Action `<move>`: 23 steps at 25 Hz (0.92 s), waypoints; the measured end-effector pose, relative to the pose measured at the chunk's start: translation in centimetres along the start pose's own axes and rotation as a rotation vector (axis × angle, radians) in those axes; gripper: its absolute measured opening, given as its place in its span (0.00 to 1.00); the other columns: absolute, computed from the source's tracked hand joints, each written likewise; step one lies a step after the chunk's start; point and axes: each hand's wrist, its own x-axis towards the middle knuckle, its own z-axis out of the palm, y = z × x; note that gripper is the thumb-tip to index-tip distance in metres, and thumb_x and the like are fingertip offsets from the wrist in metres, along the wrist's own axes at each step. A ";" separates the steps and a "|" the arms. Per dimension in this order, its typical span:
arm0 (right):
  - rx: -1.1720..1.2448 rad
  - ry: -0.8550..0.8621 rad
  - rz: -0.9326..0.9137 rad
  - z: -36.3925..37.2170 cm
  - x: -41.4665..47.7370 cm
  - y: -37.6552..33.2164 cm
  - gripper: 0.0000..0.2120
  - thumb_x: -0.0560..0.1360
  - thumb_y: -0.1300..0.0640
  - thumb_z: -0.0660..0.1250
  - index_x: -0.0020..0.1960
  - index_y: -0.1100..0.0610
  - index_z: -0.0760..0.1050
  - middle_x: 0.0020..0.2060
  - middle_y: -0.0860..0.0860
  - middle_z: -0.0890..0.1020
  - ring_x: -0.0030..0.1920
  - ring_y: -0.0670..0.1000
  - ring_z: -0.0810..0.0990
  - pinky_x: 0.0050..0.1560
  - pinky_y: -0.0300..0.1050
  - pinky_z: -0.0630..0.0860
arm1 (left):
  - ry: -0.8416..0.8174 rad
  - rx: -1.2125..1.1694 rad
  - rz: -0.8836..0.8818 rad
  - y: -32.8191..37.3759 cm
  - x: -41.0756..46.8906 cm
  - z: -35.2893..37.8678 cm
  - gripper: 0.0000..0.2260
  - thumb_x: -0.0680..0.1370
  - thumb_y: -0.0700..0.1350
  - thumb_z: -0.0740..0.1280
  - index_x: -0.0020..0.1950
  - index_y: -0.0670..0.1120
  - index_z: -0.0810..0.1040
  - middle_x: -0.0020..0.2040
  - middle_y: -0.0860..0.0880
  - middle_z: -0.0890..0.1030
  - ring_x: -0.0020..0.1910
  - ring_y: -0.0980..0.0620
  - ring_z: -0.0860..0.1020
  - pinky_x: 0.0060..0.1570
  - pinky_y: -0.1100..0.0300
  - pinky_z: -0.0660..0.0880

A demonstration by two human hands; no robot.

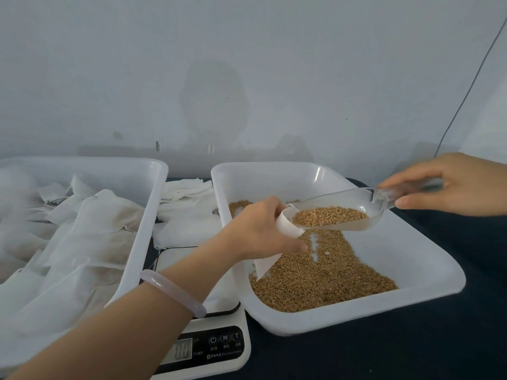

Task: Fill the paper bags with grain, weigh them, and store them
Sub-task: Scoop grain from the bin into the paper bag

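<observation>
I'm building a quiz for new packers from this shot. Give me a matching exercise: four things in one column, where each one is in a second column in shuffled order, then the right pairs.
Things
1. scoop
2. paper bag
3. scale
4. filled bags

Places
A. piled in the left tray
B. gripped by the left hand, over the grain tray
C. on the table, between the two trays
D. held by the right hand, carrying grain

Pairs: 1-D, 2-B, 3-C, 4-A
</observation>
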 end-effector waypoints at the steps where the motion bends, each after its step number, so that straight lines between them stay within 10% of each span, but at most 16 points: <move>1: -0.031 -0.020 0.003 -0.1 0.3 -0.1 0.21 0.57 0.31 0.63 0.50 0.24 0.73 0.46 0.28 0.80 0.52 0.30 0.75 0.57 0.39 0.69 | -0.002 0.013 0.005 0.0 0.0 0.1 0.21 0.64 0.57 0.77 0.42 0.58 0.66 0.39 0.58 0.74 0.37 0.61 0.74 0.30 0.67 0.65; 23: -0.331 0.007 -0.097 -2.6 3.2 -5.0 0.12 0.58 0.38 0.67 0.36 0.22 0.70 0.36 0.23 0.77 0.46 0.30 0.73 0.55 0.37 0.59 | 0.082 0.217 0.051 -0.5 -0.3 1.1 0.22 0.67 0.66 0.70 0.39 0.53 0.62 0.37 0.55 0.72 0.34 0.58 0.70 0.30 0.60 0.64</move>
